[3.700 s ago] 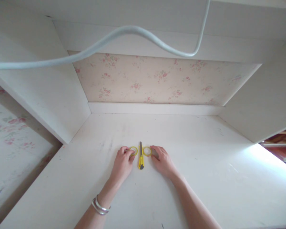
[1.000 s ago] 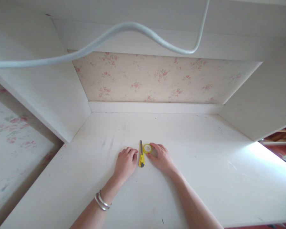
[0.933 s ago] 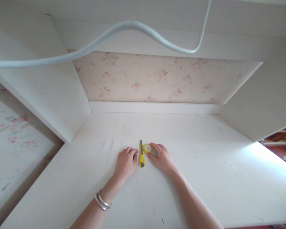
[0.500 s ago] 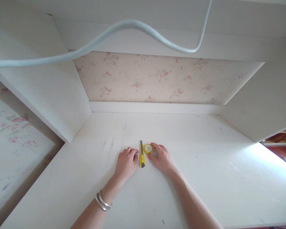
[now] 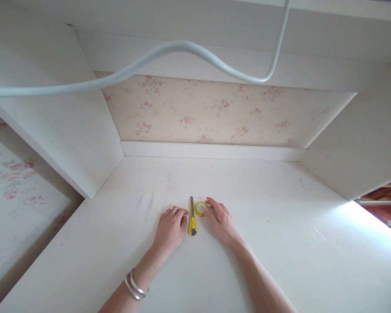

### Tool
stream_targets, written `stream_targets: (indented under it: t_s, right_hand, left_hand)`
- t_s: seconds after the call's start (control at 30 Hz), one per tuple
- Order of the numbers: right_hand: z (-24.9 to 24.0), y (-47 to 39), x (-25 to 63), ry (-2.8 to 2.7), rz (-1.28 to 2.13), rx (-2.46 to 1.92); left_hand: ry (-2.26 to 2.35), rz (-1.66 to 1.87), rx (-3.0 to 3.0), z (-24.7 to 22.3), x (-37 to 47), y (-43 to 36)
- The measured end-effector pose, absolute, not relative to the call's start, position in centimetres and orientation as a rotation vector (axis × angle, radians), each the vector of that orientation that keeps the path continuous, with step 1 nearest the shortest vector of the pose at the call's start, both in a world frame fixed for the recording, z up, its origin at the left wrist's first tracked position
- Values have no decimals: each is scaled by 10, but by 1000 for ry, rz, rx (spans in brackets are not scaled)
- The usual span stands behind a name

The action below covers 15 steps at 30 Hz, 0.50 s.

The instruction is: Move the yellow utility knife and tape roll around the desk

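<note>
A yellow utility knife (image 5: 193,221) lies between my hands on the white surface, its grey blade end pointing away from me. Just right of it is a yellow tape roll (image 5: 196,209), seen as a thin ring. My right hand (image 5: 223,224) has its thumb and index finger at the roll's right edge. To the left of the knife, my left hand (image 5: 171,227) rests with curled fingers and nothing visible in them. Its thumb tip is close to the knife but apart from it.
A pale cable (image 5: 182,45) curves across the upper view. White panels (image 5: 74,143) stand left and right of the work surface (image 5: 280,243). Behind is flowered wallpaper (image 5: 198,108) above a low white ledge (image 5: 215,151). Two silver bangles (image 5: 136,289) circle my left wrist.
The view has shifted slightly, so the knife and hands sit lower in it. The tape roll now looks like a thinner ring, with its white core no longer distinct.
</note>
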State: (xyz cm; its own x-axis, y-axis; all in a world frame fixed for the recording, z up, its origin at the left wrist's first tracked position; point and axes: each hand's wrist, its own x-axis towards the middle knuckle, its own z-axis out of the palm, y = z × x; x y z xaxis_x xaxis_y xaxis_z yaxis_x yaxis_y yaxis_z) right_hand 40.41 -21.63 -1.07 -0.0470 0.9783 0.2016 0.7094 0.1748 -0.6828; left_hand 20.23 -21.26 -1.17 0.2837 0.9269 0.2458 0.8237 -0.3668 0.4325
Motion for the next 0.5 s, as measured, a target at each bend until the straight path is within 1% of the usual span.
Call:
stream_targets:
  t_s: [0.13,0.33,0.5]
  right_hand:
    - [-12,-215,405,-1799,573,-1611]
    - [-12,-217,397,-1974,371,-1620]
    - [-12,-217,393,-1931,362,-1617]
  left_hand:
    - [1620,672,2327,-11,202,-212]
    - [1638,624,2318,-8,203,-213]
    - [1628,609,2320,-9,203,-211]
